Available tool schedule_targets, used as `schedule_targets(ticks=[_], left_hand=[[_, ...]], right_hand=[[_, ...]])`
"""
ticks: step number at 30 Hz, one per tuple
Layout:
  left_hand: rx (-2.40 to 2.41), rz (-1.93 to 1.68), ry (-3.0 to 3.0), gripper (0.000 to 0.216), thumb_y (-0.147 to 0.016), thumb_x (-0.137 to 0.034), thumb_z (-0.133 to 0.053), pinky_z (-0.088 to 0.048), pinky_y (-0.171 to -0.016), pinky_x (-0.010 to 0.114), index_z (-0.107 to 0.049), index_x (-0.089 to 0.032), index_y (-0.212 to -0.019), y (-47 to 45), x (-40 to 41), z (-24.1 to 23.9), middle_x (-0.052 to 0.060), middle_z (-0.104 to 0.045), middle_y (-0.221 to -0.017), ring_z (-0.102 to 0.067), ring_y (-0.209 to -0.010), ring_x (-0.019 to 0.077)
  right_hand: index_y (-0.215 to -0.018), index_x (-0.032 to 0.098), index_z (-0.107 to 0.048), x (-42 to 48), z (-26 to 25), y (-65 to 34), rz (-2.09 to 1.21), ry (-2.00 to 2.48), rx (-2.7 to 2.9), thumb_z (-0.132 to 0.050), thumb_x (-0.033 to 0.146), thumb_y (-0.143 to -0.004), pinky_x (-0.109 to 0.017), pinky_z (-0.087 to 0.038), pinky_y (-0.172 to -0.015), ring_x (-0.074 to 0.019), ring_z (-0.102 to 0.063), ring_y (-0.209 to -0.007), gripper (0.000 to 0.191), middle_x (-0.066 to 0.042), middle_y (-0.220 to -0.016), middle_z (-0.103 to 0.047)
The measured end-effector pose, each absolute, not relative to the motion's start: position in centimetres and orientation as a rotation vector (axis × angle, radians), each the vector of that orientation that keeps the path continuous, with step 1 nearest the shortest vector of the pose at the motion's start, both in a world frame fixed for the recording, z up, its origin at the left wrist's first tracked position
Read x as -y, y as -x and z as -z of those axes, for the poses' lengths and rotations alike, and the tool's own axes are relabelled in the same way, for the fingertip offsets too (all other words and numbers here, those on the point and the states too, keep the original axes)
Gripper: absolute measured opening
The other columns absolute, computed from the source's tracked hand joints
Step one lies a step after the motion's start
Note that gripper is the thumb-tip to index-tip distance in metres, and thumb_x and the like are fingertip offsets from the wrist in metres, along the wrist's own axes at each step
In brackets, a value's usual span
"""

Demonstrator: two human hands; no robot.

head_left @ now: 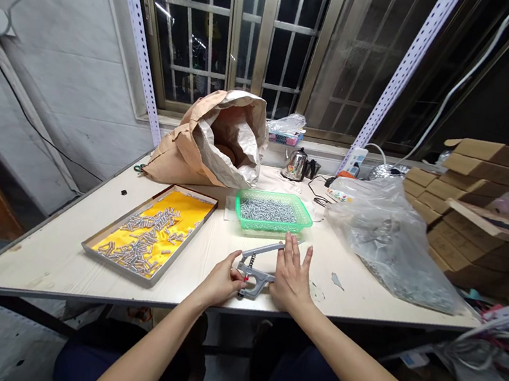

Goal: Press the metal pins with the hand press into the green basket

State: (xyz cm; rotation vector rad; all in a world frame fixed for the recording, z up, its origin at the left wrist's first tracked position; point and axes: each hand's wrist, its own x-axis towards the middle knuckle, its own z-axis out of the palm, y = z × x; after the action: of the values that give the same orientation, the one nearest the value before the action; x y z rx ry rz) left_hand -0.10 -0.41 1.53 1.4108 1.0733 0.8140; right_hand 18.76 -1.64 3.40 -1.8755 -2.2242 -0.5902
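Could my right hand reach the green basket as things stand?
Likely yes: the basket sits just beyond the right hand, and nothing tall stands between, though that hand is against the tool.

**A Small Workshop, Modestly Furnished**

A small workshop is indicated by a pale wood-topped bench (51, 241), at whose near edge a grey metallic plier-like hand tool (264, 277) is seen. Small silver parts are kept in bulk there: some are spread in a shallow, yellow-lined rectangular tray (117, 268), others heaped in a green plastic basket (273, 225). Storage is suggested by stacked brown cardboard boxes (461, 238) and a large brown paper sack (183, 152); the bench is flanked by perforated lilac metal uprights (139, 34).
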Motion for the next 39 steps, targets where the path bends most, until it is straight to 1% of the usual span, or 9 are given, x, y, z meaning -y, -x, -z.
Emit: schedule_targets(ticks=[7,11,14,16,19,25,29,34,39], left_hand=[[-1.037,-0.834,-1.411,0.089,-0.065,-0.015,-0.069,-0.044,-0.071,0.026,-0.023,-0.007,-0.141,0.2,0.8,-1.5,0.001,-0.065,-0.068,-0.061,-0.067,0.0136],[-1.054,-0.838,-1.39,0.092,-0.062,-0.015,-0.073,-0.044,-0.073,0.027,-0.025,-0.007,-0.14,0.1,0.6,-1.3,0.0,-0.065,-0.067,-0.061,-0.066,0.0139],[-1.082,-0.855,-1.364,0.091,-0.065,-0.016,-0.072,-0.045,-0.074,0.027,-0.022,-0.008,-0.141,0.5,0.6,-1.0,0.001,-0.066,-0.069,-0.063,-0.071,0.0147],[-1.143,-0.926,-1.345,0.086,-0.069,-0.021,-0.07,-0.046,-0.072,0.027,-0.024,-0.01,-0.14,1.0,0.5,-0.9,0.003,-0.066,-0.075,-0.063,-0.073,0.0149],[-1.275,-1.047,-1.313,0.071,-0.075,-0.037,-0.064,-0.047,-0.063,0.025,-0.034,-0.011,-0.134,1.9,0.4,-0.9,0.005,-0.065,-0.081,-0.061,-0.07,0.0146],[-1.329,-0.986,-1.229,0.046,-0.077,-0.055,-0.053,-0.043,-0.05,0.023,-0.059,-0.01,-0.086,1.2,0.6,-1.2,0.005,-0.061,-0.071,-0.057,-0.057,0.0131],[-1.318,-0.833,-1.251,0.04,-0.074,-0.05,-0.056,-0.034,-0.044,0.021,-0.059,-0.012,-0.061,0.5,0.6,-1.4,0.0,-0.053,-0.05,-0.044,-0.043,0.0091],[-1.386,-0.695,-1.374,0.018,-0.061,-0.023,-0.064,-0.023,-0.043,0.021,-0.058,-0.013,-0.048,0.3,0.1,-1.5,-0.005,-0.043,-0.04,-0.034,-0.04,0.0062],[-1.427,-0.799,-1.329,0.022,-0.057,-0.017,-0.061,-0.021,-0.044,0.021,-0.047,-0.015,-0.041,-1.3,-0.3,-1.5,-0.006,-0.038,-0.039,-0.031,-0.041,0.0053]], right_hand=[[-0.129,-0.003,-0.039,1.8,-2.9,-19.0,0.517,1.925,2.23,-0.055,0.031,-0.065,-0.06,0.01,-0.106,-0.0338,0.005,-0.139,0.074,-0.025,-0.149,-0.015],[-0.125,0.003,-0.044,1.8,-3.3,-19.2,0.469,1.863,2.249,-0.055,0.027,-0.066,-0.059,0.007,-0.107,-0.0358,-0.008,-0.137,0.065,-0.023,-0.146,-0.026],[-0.12,0.008,-0.048,1.7,-3.9,-19.4,0.38,1.808,2.308,-0.054,0.023,-0.069,-0.05,-0.015,-0.108,-0.033,-0.034,-0.125,0.053,-0.02,-0.131,-0.047],[-0.118,0.009,-0.048,1.5,-4.1,-19.6,0.299,1.844,2.369,-0.051,0.025,-0.073,-0.04,-0.033,-0.097,-0.0295,-0.046,-0.11,0.047,-0.018,-0.116,-0.056],[-0.104,0.012,-0.055,0.8,-3.6,-19.6,0.209,1.911,2.455,-0.049,0.027,-0.077,-0.033,-0.041,-0.076,-0.027,-0.054,-0.094,0.032,-0.016,-0.098,-0.062],[-0.085,0.015,-0.059,-0.8,-2.2,-19.2,0.152,1.911,2.528,-0.047,0.021,-0.077,-0.029,-0.038,-0.064,-0.0216,-0.059,-0.071,0.015,-0.012,-0.076,-0.065],[-0.096,0.015,-0.055,-1.0,-3.3,-18.8,0.242,1.811,2.481,-0.052,0.031,-0.076,-0.033,-0.038,-0.077,-0.0259,-0.054,-0.091,0.026,-0.013,-0.093,-0.063],[-0.093,0.013,-0.055,-0.5,-3.8,-18.6,0.339,1.807,2.297,-0.05,0.033,-0.079,-0.038,-0.032,-0.092,-0.0277,-0.048,-0.1,0.025,-0.016,-0.103,-0.058],[-0.108,0.011,-0.056,0.1,-2.0,-19.0,0.426,1.643,2.129,-0.055,0.024,-0.072,-0.045,-0.012,-0.11,-0.0288,-0.036,-0.122,0.038,-0.017,-0.125,-0.051]])
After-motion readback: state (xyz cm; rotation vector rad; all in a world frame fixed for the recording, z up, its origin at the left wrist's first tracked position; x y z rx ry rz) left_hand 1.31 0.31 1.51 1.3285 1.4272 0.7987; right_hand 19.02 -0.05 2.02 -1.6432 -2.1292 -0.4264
